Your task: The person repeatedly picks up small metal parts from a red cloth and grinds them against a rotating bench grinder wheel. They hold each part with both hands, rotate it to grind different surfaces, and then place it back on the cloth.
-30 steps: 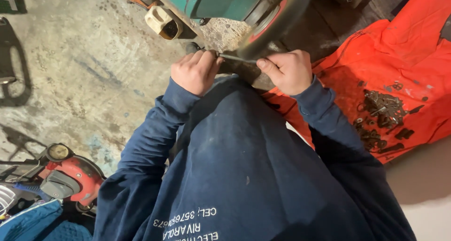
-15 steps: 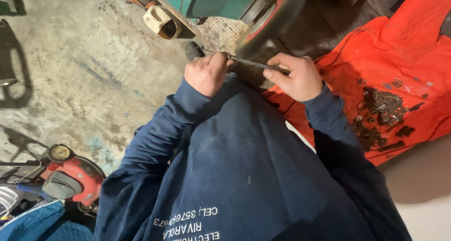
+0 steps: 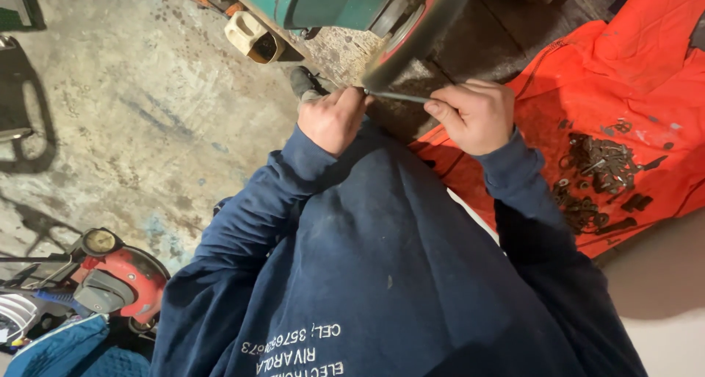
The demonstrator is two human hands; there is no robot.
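Looking down from the head camera, I see both hands raised to the upper middle of the frame, each closed around one end of a thin metal rod [image 3: 400,96]. The left hand [image 3: 334,118] has its grip clenched on the rod's left end, knuckles toward me, while the right hand [image 3: 476,116] pinches the right end between thumb and curled fingers. The rod runs almost level between them, and its middle sits against the lower rim of a grinding wheel [image 3: 418,28] that slants across the top of the frame; I cannot tell whether the wheel is turning. Behind the wheel, at the top centre, is the green body of the grinder [image 3: 330,1]. Dark blue sleeves and a sweatshirt [image 3: 382,274] fill the lower middle. To the right, an orange cloth [image 3: 631,68] lies spread on the floor with a heap of small dark metal parts [image 3: 595,175] on it, well apart from the hands. A stained concrete floor [image 3: 132,112] takes up the left side, with a red machine [image 3: 121,278] in the lower left corner.
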